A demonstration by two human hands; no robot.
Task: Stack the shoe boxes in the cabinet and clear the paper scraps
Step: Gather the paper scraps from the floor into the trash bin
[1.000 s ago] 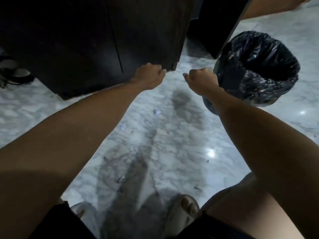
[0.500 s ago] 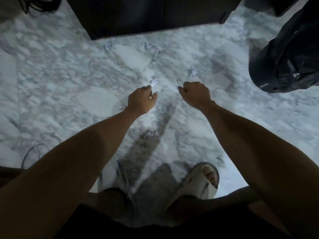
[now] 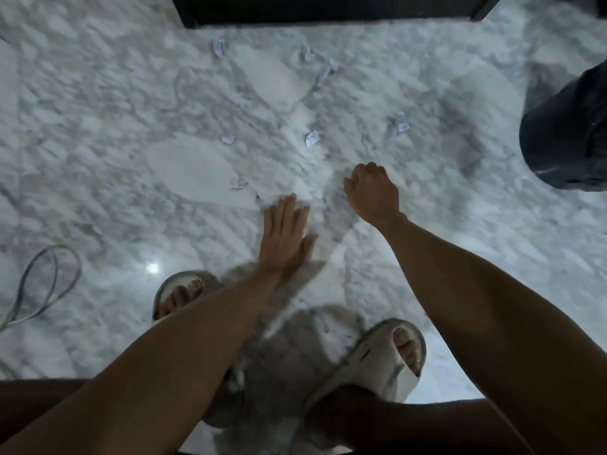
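Several small crumpled paper scraps lie on the white marble floor [image 3: 98,133]: one [image 3: 312,138] just beyond my hands, one [image 3: 227,138] to its left, one [image 3: 238,183] nearer me, one [image 3: 401,123] to the right, and more [image 3: 219,47] near the cabinet. The dark cabinet base [image 3: 328,14] runs along the top edge; no shoe boxes show. My left hand [image 3: 284,238] is flat, fingers stretched out, holding nothing. My right hand [image 3: 372,192] is curled into a loose fist above the floor; whether it holds anything is hidden.
A black-bagged bin [image 3: 568,133] stands at the right edge. A grey cable loop [image 3: 49,284] lies on the floor at left. My feet in pale slides [image 3: 391,366] are below my arms.
The view has tilted down from the cabinet doors to the floor. Both hands dropped from the cabinet edge toward the floor, and my left hand went from a fist to flat, open fingers.
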